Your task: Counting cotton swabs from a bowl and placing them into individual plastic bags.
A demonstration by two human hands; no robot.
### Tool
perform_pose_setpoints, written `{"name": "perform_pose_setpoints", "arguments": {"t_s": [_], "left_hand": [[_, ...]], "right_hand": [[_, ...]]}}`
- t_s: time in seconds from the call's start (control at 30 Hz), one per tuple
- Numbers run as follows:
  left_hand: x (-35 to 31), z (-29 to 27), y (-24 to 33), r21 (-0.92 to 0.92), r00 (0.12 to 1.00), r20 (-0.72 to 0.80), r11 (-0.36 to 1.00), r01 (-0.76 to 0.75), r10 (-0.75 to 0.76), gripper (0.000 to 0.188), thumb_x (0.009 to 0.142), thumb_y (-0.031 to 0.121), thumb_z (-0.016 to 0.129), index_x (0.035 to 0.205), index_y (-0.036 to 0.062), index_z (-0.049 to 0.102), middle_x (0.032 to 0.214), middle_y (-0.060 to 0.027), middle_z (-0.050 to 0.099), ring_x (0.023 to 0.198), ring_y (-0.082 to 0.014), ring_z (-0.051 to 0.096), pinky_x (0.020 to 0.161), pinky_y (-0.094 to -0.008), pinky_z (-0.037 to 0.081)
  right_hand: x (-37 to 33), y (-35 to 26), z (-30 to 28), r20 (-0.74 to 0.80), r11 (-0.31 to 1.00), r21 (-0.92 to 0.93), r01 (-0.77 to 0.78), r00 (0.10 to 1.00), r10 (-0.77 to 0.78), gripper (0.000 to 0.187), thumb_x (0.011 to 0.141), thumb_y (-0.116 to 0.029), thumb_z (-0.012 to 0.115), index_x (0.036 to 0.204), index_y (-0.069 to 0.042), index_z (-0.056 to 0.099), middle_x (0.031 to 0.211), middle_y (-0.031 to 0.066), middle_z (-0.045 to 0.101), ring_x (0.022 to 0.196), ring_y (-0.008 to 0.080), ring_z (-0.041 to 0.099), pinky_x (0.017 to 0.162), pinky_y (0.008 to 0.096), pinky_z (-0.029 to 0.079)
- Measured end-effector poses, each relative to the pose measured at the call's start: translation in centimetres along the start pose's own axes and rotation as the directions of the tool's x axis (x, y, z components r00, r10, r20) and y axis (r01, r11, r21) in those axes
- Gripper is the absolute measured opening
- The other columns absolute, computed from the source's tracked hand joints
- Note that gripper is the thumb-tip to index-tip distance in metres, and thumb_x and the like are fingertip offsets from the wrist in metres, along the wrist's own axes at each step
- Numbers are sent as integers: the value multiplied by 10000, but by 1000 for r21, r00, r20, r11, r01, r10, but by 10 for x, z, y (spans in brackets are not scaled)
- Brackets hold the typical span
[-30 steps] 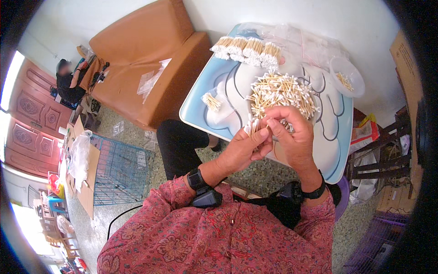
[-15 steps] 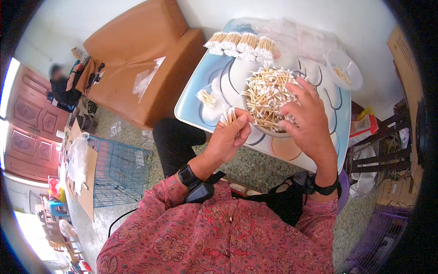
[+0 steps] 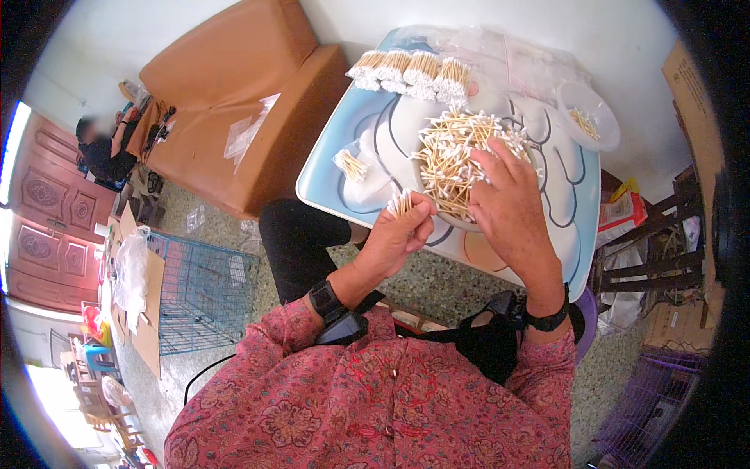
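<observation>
My left hand [image 3: 400,241] is closed around a small bunch of cotton swabs [image 3: 400,203], their white tips pointing up beyond the fingers. Just to its right stands a round bowl [image 3: 459,223] heaped with loose cotton swabs [image 3: 451,156]. Over the bowl's right side is my right hand [image 3: 512,205], its fingers apart and curved down onto the heap. No swab can be made out between those fingertips. A small clear bag of swabs [image 3: 351,165] lies on the table left of the bowl. Bundled swabs [image 3: 412,72] are lined up along the far side.
The blue and white patterned table [image 3: 328,168] carries clear plastic bags [image 3: 500,59] at the back and a white bowl [image 3: 595,134] with a few swabs at far right. A brown sofa [image 3: 211,102] and a wire cage [image 3: 205,289] stand left. Another person [image 3: 105,152] sits farther off.
My right hand has shifted left and its fingers have drawn closer together over the swab heap. The left hand, still holding its bunch, has moved very little.
</observation>
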State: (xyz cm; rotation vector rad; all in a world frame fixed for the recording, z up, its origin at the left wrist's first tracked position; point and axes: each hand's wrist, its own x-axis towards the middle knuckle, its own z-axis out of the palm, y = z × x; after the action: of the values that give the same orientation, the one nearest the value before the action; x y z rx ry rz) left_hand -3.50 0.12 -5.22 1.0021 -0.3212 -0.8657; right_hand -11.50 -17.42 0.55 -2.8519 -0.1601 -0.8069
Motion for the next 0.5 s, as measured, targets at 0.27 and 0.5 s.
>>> {"name": "perform_pose_setpoints", "arguments": {"t_s": [0.27, 0.5], "left_hand": [[1, 3, -3, -25, 1000, -9, 1000, 16, -16, 148, 926, 234, 502, 898, 91, 533, 606, 33, 427, 489, -42, 320, 417, -174, 235], [0, 6, 0, -16, 1000, -15, 1000, -14, 14, 146, 922, 231, 508, 896, 90, 533, 594, 37, 411, 482, -41, 316, 417, -173, 232]], "right_hand": [[-1, -3, 3, 9, 999, -36, 11, 1000, -11, 113, 704, -133, 554, 722, -31, 599, 1191, 136, 508, 1214, 305, 392, 945, 485, 312], [-2, 7, -14, -17, 990, -137, -20, 1000, 18, 115, 643, -61, 633, 692, -34, 533, 1189, 129, 501, 1219, 323, 382, 949, 457, 312]]}}
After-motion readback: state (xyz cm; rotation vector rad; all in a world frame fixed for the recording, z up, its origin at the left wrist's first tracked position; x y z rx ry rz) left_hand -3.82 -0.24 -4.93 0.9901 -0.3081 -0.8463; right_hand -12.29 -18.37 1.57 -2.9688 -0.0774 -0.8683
